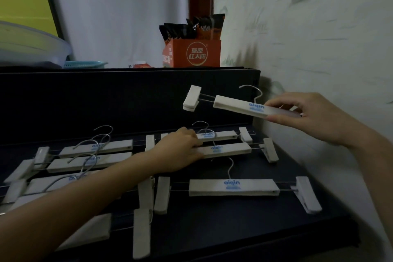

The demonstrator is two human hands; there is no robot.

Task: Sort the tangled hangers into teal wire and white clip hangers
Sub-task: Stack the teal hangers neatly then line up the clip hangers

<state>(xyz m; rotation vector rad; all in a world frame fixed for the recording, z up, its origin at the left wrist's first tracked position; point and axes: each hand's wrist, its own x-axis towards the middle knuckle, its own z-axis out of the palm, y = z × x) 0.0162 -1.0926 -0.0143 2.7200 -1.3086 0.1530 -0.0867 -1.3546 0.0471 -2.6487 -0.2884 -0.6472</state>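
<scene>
Right hand [314, 117] pinches a white clip hanger [236, 105] by its flat bar, thumb below and fingers above, holding it in open air above the dark table [234, 225], near the papered wall [319, 38]. Left hand [180, 151] lies on a second hanger [225, 149], fingers pressed together. A stack of hangers [70, 166] with metal hooks crowds the left; bare surface remains along the front-right edge.
</scene>
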